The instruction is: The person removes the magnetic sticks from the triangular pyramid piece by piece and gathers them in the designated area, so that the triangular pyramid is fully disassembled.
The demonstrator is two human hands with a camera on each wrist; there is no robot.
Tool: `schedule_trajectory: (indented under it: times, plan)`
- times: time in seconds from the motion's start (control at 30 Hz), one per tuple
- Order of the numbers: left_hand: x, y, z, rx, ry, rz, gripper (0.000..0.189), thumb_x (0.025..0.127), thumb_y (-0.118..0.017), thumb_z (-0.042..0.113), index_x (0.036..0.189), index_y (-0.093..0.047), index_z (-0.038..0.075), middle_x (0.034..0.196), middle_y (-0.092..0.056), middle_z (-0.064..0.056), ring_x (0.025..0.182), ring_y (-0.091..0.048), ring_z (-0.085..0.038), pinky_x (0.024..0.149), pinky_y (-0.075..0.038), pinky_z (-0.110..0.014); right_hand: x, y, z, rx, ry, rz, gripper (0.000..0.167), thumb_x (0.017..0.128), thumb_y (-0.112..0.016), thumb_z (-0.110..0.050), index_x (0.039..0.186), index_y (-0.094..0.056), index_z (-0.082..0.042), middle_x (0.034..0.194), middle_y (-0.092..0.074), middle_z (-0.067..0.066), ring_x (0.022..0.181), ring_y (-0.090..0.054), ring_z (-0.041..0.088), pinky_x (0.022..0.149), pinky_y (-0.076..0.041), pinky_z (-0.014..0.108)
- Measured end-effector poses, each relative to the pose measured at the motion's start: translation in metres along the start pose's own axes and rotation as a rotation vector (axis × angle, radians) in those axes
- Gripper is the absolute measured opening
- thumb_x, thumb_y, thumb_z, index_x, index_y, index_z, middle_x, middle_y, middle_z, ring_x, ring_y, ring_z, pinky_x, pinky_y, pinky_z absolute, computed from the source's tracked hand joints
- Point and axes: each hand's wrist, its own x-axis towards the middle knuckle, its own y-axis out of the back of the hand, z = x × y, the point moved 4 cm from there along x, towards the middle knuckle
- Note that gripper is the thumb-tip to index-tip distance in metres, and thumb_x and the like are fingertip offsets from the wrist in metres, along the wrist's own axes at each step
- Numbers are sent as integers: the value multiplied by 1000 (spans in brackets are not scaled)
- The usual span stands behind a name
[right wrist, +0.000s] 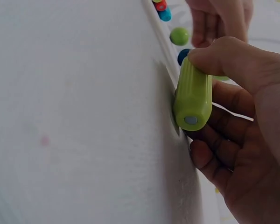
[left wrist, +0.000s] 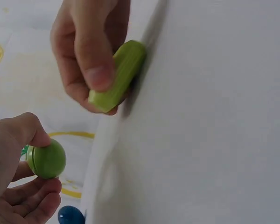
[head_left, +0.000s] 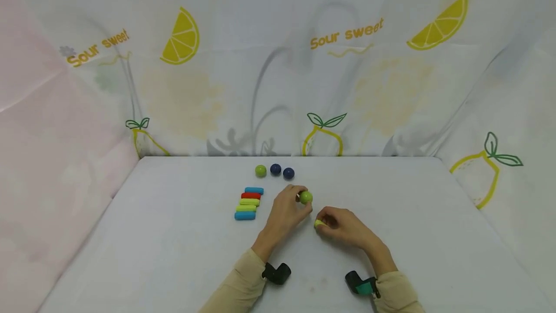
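My left hand (head_left: 285,210) pinches a glossy green ball (head_left: 306,197) between thumb and fingers, just above the white table; a seam line shows on the ball (left wrist: 49,159) in the left wrist view. To its right, my right hand (head_left: 347,228) holds a yellow-green ribbed rod (right wrist: 194,95) between thumb and fingers, close to the tabletop. A grey round spot marks the rod's end. Left of my hands lies a column of short rods: blue (head_left: 254,191), red (head_left: 250,196), two yellow-green (head_left: 249,202) and another blue (head_left: 245,216).
Behind my left hand, a green ball (head_left: 260,171) and two dark blue balls, one left (head_left: 275,169) and one right (head_left: 288,173), rest in a row on the white table (head_left: 173,255). A lemon-printed cloth (head_left: 243,62) hangs along the table's far edge.
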Motion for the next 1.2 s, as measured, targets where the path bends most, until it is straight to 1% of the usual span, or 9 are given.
schedule_trajectory:
  times: [0.07,0.2,0.33,0.47,0.6,0.73,0.83,1.03,1.2]
  plan:
    - [11,5,-1,4,14,33,31,80,-70,17,110,-65,8,98,-63,-5,85,-60,-15,77,-51,-26,0,0,0,-8,-9,-7,11,90,-64,-27,94,-62,-18,82,-58,-10,73,-50,1,67,-45,21]
    - [34,11,0,87,-42,41,33,82,-69,16,114,-64,8,105,-63,-7,88,-60,-17,80,-52,-30,-1,1,1,-18,-28,4,8,88,-65,-25,92,-61,-19,80,-56,-11,72,-49,2,67,-43,20]
    - [54,9,-3,179,-109,20,31,84,-69,15,114,-63,9,105,-61,-6,85,-60,-16,77,-52,-29,-2,1,1,-9,-34,7,8,88,-65,-24,90,-60,-19,78,-55,-10,71,-49,2,65,-43,20]
    - [67,4,-5,245,-185,-12,30,84,-70,14,113,-63,9,104,-61,-6,85,-61,-18,75,-51,-31,-2,0,2,-6,-42,16,7,87,-65,-25,89,-59,-20,76,-54,-11,70,-48,2,64,-42,19]
    - [74,2,-8,297,-219,-15,29,84,-71,14,111,-64,8,102,-63,-8,86,-62,-22,79,-50,-35,-2,-1,3,-3,-32,22,7,88,-66,-27,89,-60,-22,77,-55,-11,72,-49,2,66,-43,20]
    - [79,-1,-15,359,-185,-38,29,84,-71,17,112,-64,10,104,-64,-7,94,-63,-23,92,-46,-39,-2,-3,3,19,-14,18,7,88,-65,-28,91,-62,-22,78,-55,-11,72,-49,2,66,-43,20]
    - [81,-3,-20,410,-155,-64,30,85,-71,19,113,-64,11,107,-64,-5,99,-63,-22,100,-42,-41,-1,-5,2,37,-28,9,7,89,-65,-29,91,-63,-23,75,-52,-11,67,-47,1,62,-42,19]
    - [84,-7,-28,472,-123,-103,33,84,-72,21,115,-62,13,108,-65,-4,100,-63,-21,106,-36,-45,-1,-5,4,63,-89,-7,7,89,-64,-31,92,-61,-25,71,-49,-11,63,-45,0,60,-40,18]
    - [83,-8,-29,471,-128,-107,39,84,-72,21,121,-59,14,114,-64,-4,106,-62,-21,108,-34,-46,-3,-3,6,127,-81,2,11,91,-62,-30,97,-61,-20,77,-56,-7,69,-50,3,63,-43,20]
